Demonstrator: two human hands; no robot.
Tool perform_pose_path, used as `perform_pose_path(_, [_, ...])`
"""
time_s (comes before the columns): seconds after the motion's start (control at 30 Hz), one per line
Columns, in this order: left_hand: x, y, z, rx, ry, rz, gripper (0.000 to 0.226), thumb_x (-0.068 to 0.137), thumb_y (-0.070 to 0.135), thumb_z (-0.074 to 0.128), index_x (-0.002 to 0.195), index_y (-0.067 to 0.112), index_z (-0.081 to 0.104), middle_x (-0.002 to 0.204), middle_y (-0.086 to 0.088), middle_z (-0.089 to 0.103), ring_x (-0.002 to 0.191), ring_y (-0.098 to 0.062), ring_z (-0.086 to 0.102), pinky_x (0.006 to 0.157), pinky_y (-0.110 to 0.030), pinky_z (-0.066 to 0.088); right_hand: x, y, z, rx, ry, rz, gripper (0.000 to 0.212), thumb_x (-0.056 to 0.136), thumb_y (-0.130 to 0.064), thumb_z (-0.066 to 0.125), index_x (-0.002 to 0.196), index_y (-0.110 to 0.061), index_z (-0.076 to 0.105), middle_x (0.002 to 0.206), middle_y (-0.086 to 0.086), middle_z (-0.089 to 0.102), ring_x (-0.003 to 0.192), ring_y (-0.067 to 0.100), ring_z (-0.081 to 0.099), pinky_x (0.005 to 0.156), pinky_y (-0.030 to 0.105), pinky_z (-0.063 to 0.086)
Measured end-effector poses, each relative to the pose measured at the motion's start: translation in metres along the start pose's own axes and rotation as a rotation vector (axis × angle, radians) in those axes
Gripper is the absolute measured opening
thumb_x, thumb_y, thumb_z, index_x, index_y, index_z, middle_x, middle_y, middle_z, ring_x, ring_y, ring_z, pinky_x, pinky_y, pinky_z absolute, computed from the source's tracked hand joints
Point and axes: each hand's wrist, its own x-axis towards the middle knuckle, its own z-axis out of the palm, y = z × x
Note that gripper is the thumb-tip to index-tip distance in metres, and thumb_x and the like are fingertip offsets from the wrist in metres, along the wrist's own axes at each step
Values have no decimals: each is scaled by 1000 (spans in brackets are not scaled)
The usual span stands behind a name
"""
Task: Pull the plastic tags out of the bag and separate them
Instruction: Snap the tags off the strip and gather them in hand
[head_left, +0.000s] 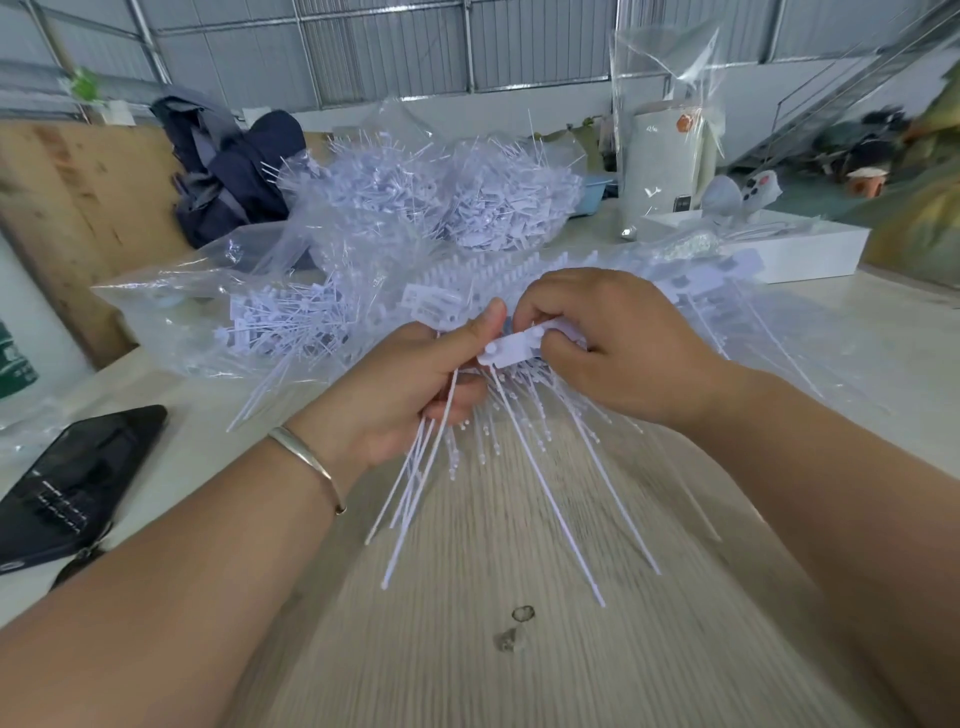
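My left hand (415, 384) grips a bundle of white plastic tags (498, 467) by their heads, and their thin tails fan down over the wooden table (519, 649). My right hand (613, 343) pinches the flat head of one tag (511, 349) at the top of that bundle, right beside my left thumb. Behind my hands lies a row of joined tags (467, 275) partly inside a clear plastic bag (171, 306). Farther back, two clear bags full of loose tags (431, 192) are heaped together.
A black phone (72, 483) lies at the left edge of the table. A dark backpack (228, 171) stands at the back left. At the back right are a white cylinder (660, 166) in clear wrap and a white box (800, 249). Two small marks (517, 626) dot the near tabletop.
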Motion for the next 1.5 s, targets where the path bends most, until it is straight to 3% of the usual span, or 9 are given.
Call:
perform_pose_path(0.17, [-1,-4,2,182,7,61,42,69,51,72,82,11,67,52,2,44,40,-8,29,39,-16,26,0,-2,-3,-226,-16,-41,30,80,-22,41,90,-15,68,74,-12,54,70,17,53,73,33,30])
perform_pose_path(0.37, [1,-5,1,160,91,87,27,82,30,70,70,7,62,51,-2,51,36,-9,28,37,-16,24,2,6,-10,-320,37,65,21,89,-39,55,86,-20,65,72,-7,57,70,17,54,85,36,35])
perform_pose_path(0.47, [2,-4,-1,61,88,61,30,73,36,71,76,8,61,74,-15,42,38,-9,26,37,-18,23,2,10,-10,110,53,215,20,88,-32,65,79,-14,66,68,-3,57,63,8,48,72,24,36])
perform_pose_path(0.6, [3,-2,-6,-80,23,32,21,72,32,72,74,14,61,61,-1,46,35,-5,26,35,-16,23,4,9,-10,574,52,285,7,86,-12,69,85,-6,72,60,-12,57,57,-1,45,62,10,34])
perform_pose_path(0.8, [-5,7,-1,35,39,36,12,64,32,72,60,21,72,49,5,34,33,-5,22,33,-15,20,4,12,-14,685,2,317,7,76,-10,76,83,-9,75,88,46,54,76,25,46,75,36,36])
perform_pose_path(1.0, [-6,5,-2,301,86,84,26,76,4,73,58,15,58,40,13,38,35,-4,28,36,-11,26,1,19,-21,546,-185,320,6,75,-5,75,78,-10,78,75,3,74,71,10,63,69,7,42])
perform_pose_path(1.2, [-4,6,-3,88,86,64,25,65,35,77,52,18,64,52,7,35,42,-6,22,38,-15,19,1,14,-18,562,-115,297,14,83,2,58,82,-6,70,77,33,56,67,25,44,66,32,32])
perform_pose_path(1.37, [-1,4,-5,-26,140,59,23,59,29,80,46,21,63,52,6,44,48,-8,31,35,-15,22,1,5,-10,375,-49,208,14,80,1,53,81,-10,61,64,-5,51,59,8,42,57,23,33])
perform_pose_path(1.5, [-4,3,2,52,96,84,21,64,38,73,50,24,68,54,8,56,43,-2,47,39,-13,32,2,-4,-7,202,-37,66,15,78,-7,50,87,-13,61,72,4,60,65,19,50,60,31,37])
